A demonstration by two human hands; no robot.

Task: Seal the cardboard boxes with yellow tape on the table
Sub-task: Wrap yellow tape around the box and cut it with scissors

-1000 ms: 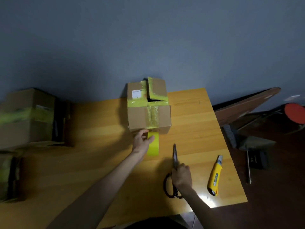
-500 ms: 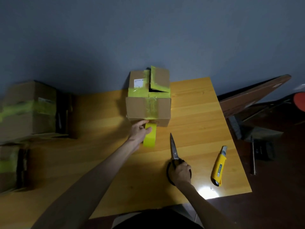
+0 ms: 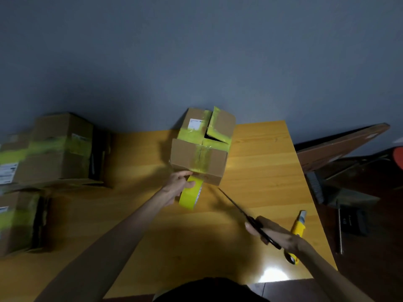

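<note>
The only writing I could find was on a white label (image 3: 194, 124) on top of the box (image 3: 197, 158) and on labels on the other boxes (image 3: 54, 149) at 9 o'clock. All of it was too small and blurred to read.

Half a second before, the scissors (image 3: 237, 209) had lain on the table (image 3: 261, 171) with the blades toward 12 and the right hand (image 3: 277, 235) on their handles. Now that hand grasped the handles in the air, partly covering the yellow knife (image 3: 297, 225) at 4 o'clock. The box's front face had also swung from 6 toward 7 o'clock, and the tape (image 3: 190, 196) had tilted with it.

The box sat at 12 o'clock, at the table's far edge, with one top flap raised. The scissors' long axis ran from 4 to 10 o'clock, and the tip was near the box's near right corner. The left hand (image 3: 177, 185) was clasped round the tape roll just below the front face, with its fingertips touching the box's bottom edge. A yellow strip ran from the roll up that face, roughly along the 6–12 line.
</note>
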